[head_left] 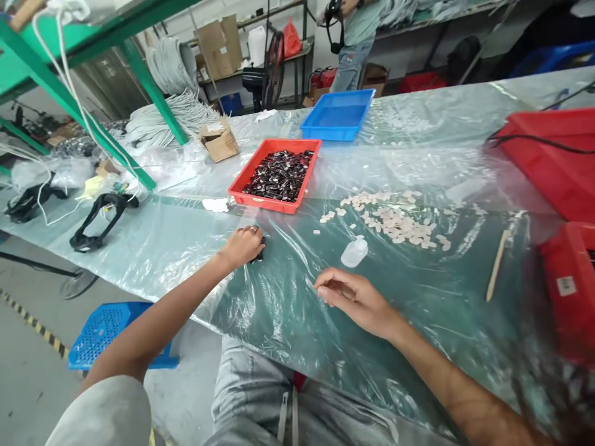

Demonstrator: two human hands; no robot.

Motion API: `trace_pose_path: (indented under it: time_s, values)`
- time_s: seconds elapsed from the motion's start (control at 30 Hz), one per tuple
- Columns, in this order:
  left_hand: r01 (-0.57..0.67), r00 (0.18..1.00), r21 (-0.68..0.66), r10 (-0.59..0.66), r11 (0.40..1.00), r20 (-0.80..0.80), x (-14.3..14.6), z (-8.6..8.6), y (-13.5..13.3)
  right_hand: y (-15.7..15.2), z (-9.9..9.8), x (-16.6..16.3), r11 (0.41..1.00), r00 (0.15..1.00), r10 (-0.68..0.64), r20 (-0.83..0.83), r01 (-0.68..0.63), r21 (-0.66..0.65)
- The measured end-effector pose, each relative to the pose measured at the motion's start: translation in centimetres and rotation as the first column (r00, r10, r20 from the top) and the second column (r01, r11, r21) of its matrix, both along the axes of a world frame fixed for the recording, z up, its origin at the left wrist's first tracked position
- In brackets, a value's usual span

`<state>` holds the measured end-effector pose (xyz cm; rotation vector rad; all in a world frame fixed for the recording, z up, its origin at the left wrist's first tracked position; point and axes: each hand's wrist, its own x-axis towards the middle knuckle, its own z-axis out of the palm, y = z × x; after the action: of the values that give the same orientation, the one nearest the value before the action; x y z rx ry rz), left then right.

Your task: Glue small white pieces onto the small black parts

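My left hand (242,246) is closed, palm down on the plastic-covered table, over small shiny black parts (258,253) that show at its fingertips. How many it covers is hidden. My right hand (356,298) hovers nearer the front edge, fingers curled and thumb close to the index fingertip; anything pinched there is too small to make out. Just beyond it lies a clear plastic piece (354,252) with rounded ends. Many small pale flat pieces (400,224) are scattered behind that. A red tray (264,203) full of similar black parts stands beyond my left hand.
Behind the red tray is a blue tray (332,132). A thin wooden stick (497,266) lies to the right, beside red bins (564,260). At left are black strap-like frames (100,220), a green post (139,167) and a blue stool (105,331). A person (353,56) stands across the table.
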<state>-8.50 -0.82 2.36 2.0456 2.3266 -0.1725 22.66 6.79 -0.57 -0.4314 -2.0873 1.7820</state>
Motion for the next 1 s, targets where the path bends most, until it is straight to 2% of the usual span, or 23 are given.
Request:
trace_pose_path:
  time_s: [0.1,0.17,0.23,0.3,0.33,0.37,0.47,0.57,0.67,0.8,0.87,1.0]
  values:
    - [-0.03,0.991,0.048,0.024,0.998,0.133,0.9,-0.8,1.0,1.6,0.8,1.4,0.993,0.997,-0.082,0.005,0.081,0.09]
    - [-0.032,0.968,0.101,0.006,0.994,0.251,1.9,-1.2,1.4,3.8,1.2,2.7,0.959,0.968,-0.249,-0.038,0.252,0.129]
    - [-0.024,0.921,0.166,-0.042,0.986,0.387,3.5,-1.6,1.8,6.5,1.3,4.2,0.853,0.881,-0.466,-0.077,0.471,0.226]
    - [-0.023,0.845,0.227,-0.103,0.974,0.525,5.3,-2.2,2.3,9.1,1.1,5.4,0.736,0.802,-0.593,-0.076,0.578,0.352]
    - [-0.027,0.799,0.252,-0.131,0.967,0.587,6.1,-2.5,2.6,10.0,0.9,5.8,0.719,0.797,-0.602,-0.049,0.569,0.399]
    - [-0.033,0.751,0.273,-0.156,0.962,0.642,6.9,-2.8,2.9,10.7,0.6,6.0,0.736,0.816,-0.578,-0.009,0.526,0.425]
    - [-0.056,0.616,0.317,-0.217,0.947,0.757,8.3,-3.6,3.5,11.2,-0.3,5.4,0.847,0.903,-0.418,0.104,0.345,0.404]
    - [-0.108,0.522,0.345,-0.242,0.932,0.818,8.4,-3.9,3.3,10.2,-1.3,3.7,0.877,0.913,-0.369,0.174,0.28,0.391]
    - [-0.154,0.517,0.379,-0.252,0.913,0.818,8.0,-3.8,2.6,8.9,-2.0,2.4,0.874,0.887,-0.404,0.222,0.303,0.379]
    - [-0.068,0.544,0.46,-0.353,0.885,0.761,7.9,-4.0,2.0,7.3,-1.9,1.9,0.869,0.887,-0.419,0.195,0.33,0.368]
    - [-0.028,0.535,0.486,-0.397,0.874,0.745,8.1,-4.2,1.9,6.6,-1.5,1.8,0.849,0.911,-0.393,0.124,0.308,0.429]
    - [-0.003,0.544,0.548,-0.459,0.836,0.703,8.1,-4.5,1.9,5.7,-0.6,1.5,0.769,0.955,-0.293,-0.051,0.267,0.581]
